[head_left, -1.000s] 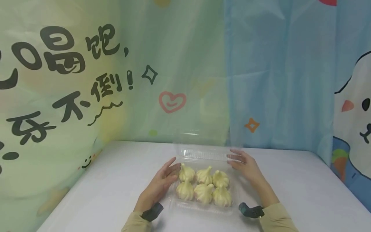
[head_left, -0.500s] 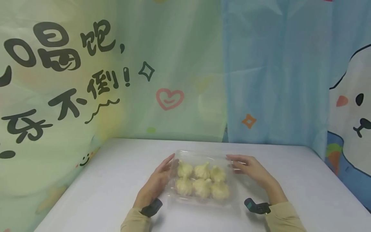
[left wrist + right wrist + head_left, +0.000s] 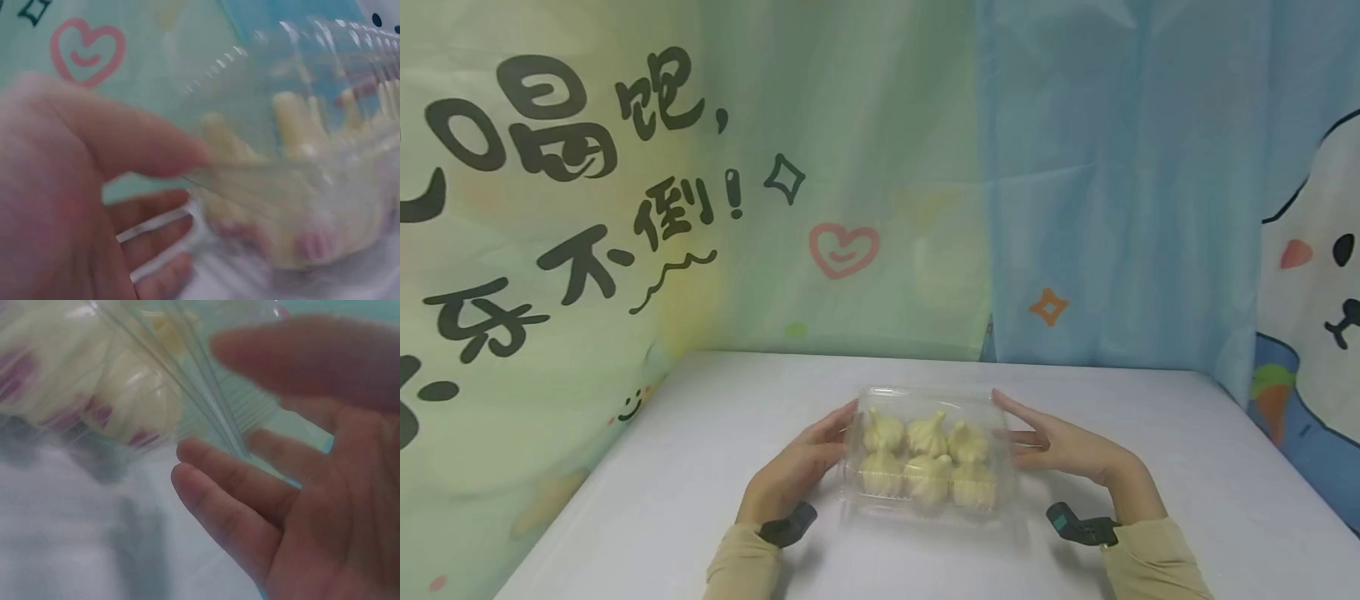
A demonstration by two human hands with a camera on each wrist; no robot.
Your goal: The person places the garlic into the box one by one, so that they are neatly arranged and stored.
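A clear plastic clamshell box (image 3: pixel 928 505) lies on the white table in the head view with its lid down. Several pale garlic bulbs (image 3: pixel 927 435) sit inside in two rows, with purple patches low on their sides. At the box's left side is my left hand (image 3: pixel 797 467). Its thumb (image 3: pixel 156 147) lies on the rim and the other fingers are below it, pinching the edge. My right hand (image 3: pixel 1075 446) is at the right side with fingers spread. The right wrist view shows its thumb (image 3: pixel 281 359) above the rim and its fingers (image 3: pixel 231 506) loosely extended below.
The white table (image 3: pixel 647 500) reaches back to a green and blue printed curtain (image 3: pixel 880 167) with lettering and cartoon figures. Dark devices are strapped to both wrists, including the left wrist device (image 3: pixel 788 527).
The box's lid, standing up behind it a second ago, is folded down over the garlic. My right hand has moved from the back right corner out along the right side.
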